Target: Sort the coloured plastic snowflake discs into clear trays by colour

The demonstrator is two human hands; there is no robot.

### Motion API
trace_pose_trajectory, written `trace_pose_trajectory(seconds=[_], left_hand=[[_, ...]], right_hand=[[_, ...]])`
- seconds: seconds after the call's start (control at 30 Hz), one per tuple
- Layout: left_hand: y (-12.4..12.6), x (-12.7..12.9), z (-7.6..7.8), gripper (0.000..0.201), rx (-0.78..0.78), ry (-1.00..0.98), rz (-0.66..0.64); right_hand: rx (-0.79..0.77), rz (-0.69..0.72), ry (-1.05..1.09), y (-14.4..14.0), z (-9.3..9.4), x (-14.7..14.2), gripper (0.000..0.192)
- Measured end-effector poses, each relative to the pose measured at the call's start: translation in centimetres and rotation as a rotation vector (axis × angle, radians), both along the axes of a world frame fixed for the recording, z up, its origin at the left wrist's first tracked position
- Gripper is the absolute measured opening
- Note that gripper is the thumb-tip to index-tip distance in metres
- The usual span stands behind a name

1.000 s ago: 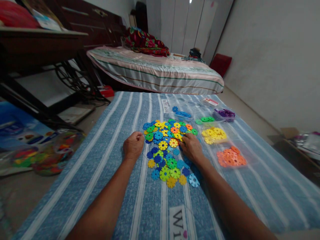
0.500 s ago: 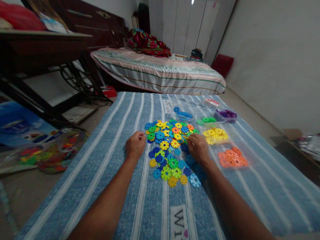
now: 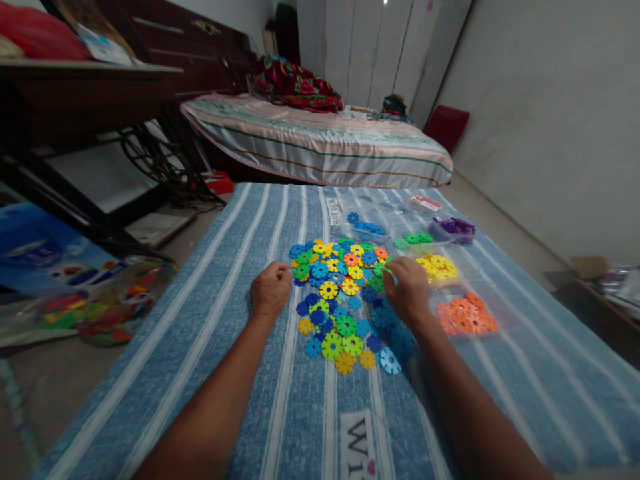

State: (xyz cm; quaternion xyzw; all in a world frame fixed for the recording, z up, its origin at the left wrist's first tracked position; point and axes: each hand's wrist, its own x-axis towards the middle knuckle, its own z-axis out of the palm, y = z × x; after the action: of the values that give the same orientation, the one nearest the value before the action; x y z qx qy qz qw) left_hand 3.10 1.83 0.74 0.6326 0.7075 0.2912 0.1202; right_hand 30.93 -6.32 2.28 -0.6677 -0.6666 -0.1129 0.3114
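A loose pile of notched plastic discs point(image 3: 329, 290) in blue, green, yellow and orange lies spread over the cloth between my hands. My left hand point(image 3: 271, 290) rests on the cloth at the pile's left edge, fingers curled into a loose fist, and no disc shows in it. Over the pile's right side, my right hand point(image 3: 407, 288) pinches what looks like a green disc point(image 3: 388, 269), seen nearly edge-on. Right of this hand are clear containers with yellow discs point(image 3: 437, 268) and orange discs point(image 3: 467, 315). My right fingers partly hide the pile's right edge.
Further back sit green discs point(image 3: 418, 238), blue discs point(image 3: 369, 229) and purple discs point(image 3: 456, 227) in clear trays. A striped blue cloth point(image 3: 220, 267) covers the surface. Beyond it stands a bed point(image 3: 320, 147); bags of coloured pieces point(image 3: 133, 300) lie at the left.
My right hand has shifted right, from the pile toward the yellow discs. A green piece now shows at its fingertips, where yellow showed before. My left hand stays in place.
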Motion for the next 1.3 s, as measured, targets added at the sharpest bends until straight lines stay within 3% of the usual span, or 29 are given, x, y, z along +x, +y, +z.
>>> trace_pose_trajectory(seconds=[0.17,0.3,0.43,0.6,0.77,1.03,1.17,1.3], left_hand=[[0.1,0.0,0.0,0.027,-0.003,0.011,0.002],[0.1,0.0,-0.2,0.026,0.012,0.0,0.0],[0.1,0.0,-0.2,0.025,0.02,-0.01,0.0],[0.2,-0.1,-0.2,0.025,0.03,-0.005,0.002],[0.4,-0.2,-0.3,0.024,0.017,-0.007,0.021],[0.4,-0.1,-0.1,0.024,0.016,-0.031,0.019],[0.4,-0.1,-0.1,0.026,0.005,-0.024,0.012],[0.5,-0.2,-0.3,0.026,0.017,-0.009,0.002]], right_hand=[[-0.171,0.194,-0.047,-0.1,-1.5,-3.8,0.019],[-0.259,0.218,-0.08,0.0,-1.9,-4.2,0.024],[-0.251,0.203,-0.09,0.1,-2.6,-4.2,0.023],[-0.16,0.217,-0.083,0.3,-3.5,-4.4,0.016],[0.04,0.25,-0.066,0.5,-3.8,-4.4,0.02],[0.257,0.293,-0.018,0.5,-2.7,-3.3,0.018],[0.405,0.166,-0.021,0.7,-0.9,-0.1,0.018],[0.488,-0.127,-0.081,0.7,0.2,3.6,0.015]])
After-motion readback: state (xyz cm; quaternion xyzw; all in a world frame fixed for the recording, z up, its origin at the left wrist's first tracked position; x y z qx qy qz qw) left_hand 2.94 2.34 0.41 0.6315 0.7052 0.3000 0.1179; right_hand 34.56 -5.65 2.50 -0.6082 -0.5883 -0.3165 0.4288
